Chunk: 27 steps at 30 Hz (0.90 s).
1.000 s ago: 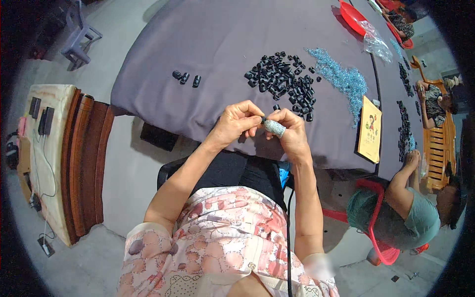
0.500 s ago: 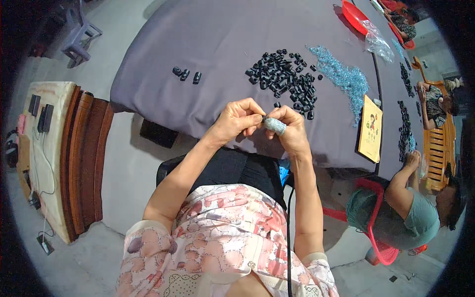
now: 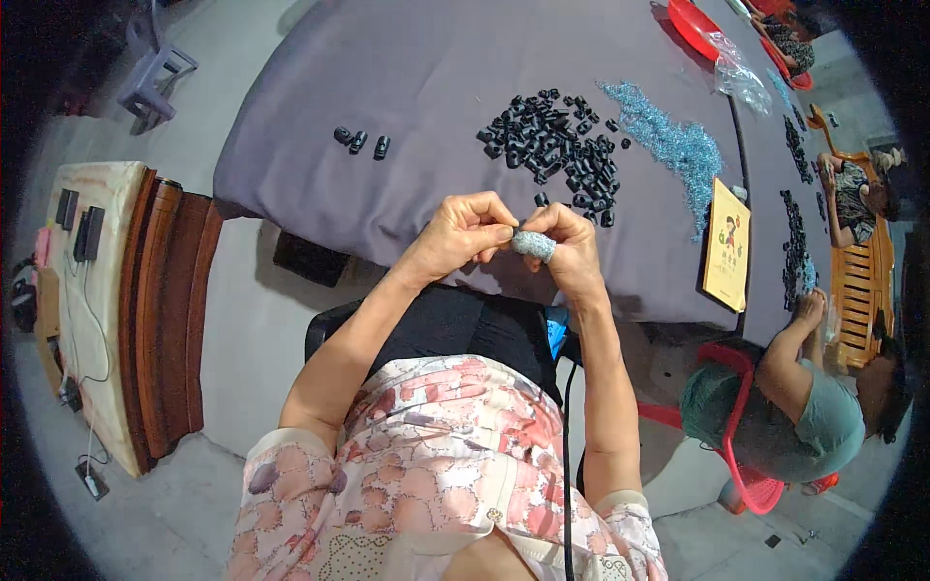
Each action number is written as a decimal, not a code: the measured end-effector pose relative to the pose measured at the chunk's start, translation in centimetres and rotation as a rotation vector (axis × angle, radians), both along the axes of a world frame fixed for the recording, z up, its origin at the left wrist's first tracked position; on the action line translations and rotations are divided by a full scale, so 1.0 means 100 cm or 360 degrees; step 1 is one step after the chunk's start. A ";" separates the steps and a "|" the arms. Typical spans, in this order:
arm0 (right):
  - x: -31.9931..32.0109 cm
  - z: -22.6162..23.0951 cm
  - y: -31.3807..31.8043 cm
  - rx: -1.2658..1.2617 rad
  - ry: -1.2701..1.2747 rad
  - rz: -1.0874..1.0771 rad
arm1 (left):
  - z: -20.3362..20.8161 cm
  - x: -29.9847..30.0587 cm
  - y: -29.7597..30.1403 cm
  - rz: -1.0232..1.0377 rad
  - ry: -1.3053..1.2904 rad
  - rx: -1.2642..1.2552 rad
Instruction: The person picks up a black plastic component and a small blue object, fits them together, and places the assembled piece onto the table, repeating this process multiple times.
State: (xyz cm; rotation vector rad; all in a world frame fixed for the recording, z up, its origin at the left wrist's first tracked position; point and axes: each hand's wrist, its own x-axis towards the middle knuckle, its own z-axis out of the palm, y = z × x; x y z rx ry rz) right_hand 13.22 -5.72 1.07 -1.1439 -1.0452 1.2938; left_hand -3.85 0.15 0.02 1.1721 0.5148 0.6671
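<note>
My left hand (image 3: 461, 232) and my right hand (image 3: 572, 254) meet just off the near edge of the cloth-covered table (image 3: 387, 58). Thumbs and fingers are pinched together, fingertip to fingertip. A small dark piece sits between them, mostly hidden by the fingers. A pale grey speckled wrap (image 3: 534, 246) covers a digit of my right hand. Just beyond my hands lies a heap of small black plastic parts (image 3: 593, 174). Three similar black parts (image 3: 358, 142) stand apart to the left. Right of the heap spreads a pile of tiny silvery-blue pieces (image 3: 668, 145), too small to make out.
A yellow booklet (image 3: 727, 247) lies at the table's right edge. Farther off are a red tray (image 3: 693, 29) and a clear plastic bag (image 3: 741, 77). A co-worker on a red chair (image 3: 741, 465) sits at right, others beyond. A stone-topped cabinet (image 3: 97, 290) stands at left.
My hands stay pinched together in nearly the same place. The dark piece between my fingertips shows less than before. The view has shifted slightly.
</note>
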 end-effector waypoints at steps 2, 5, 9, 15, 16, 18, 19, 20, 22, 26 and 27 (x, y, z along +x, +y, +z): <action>0.000 0.003 -0.001 -0.0002 -0.0021 0.0005 | 0.000 0.001 -0.001 0.0004 0.0031 0.0014; 0.001 0.002 -0.002 -0.0004 -0.0070 0.0018 | 0.004 0.001 -0.003 0.0021 0.0097 0.0087; 0.000 0.000 -0.004 0.0047 -0.0148 0.0002 | 0.005 0.000 -0.003 0.0015 0.0147 0.0138; -0.007 -0.006 -0.006 0.0180 -0.0211 -0.0136 | 0.001 0.003 -0.005 0.0030 0.0066 0.0077; -0.007 -0.007 -0.007 0.0176 -0.0209 -0.0138 | 0.000 0.004 -0.004 0.0039 0.0116 0.0150; -0.008 -0.007 -0.007 0.0243 -0.0260 -0.0136 | 0.000 0.003 -0.003 0.0046 0.0169 0.0220; -0.008 -0.006 -0.008 0.0242 -0.0258 -0.0136 | 0.000 0.002 -0.001 0.0008 0.0092 0.0135; -0.008 -0.005 -0.008 0.0204 -0.0200 -0.0125 | 0.000 0.001 0.000 -0.0029 0.0013 0.0051; -0.008 -0.003 -0.009 0.0168 -0.0144 -0.0116 | 0.003 0.003 -0.003 -0.0015 0.0008 0.0032; -0.008 -0.004 -0.007 0.0049 -0.0074 -0.0042 | 0.002 0.003 -0.003 0.0013 0.0036 -0.0072; -0.008 -0.005 -0.006 0.0089 -0.0123 -0.0021 | 0.002 0.004 -0.003 0.0012 0.0033 -0.0071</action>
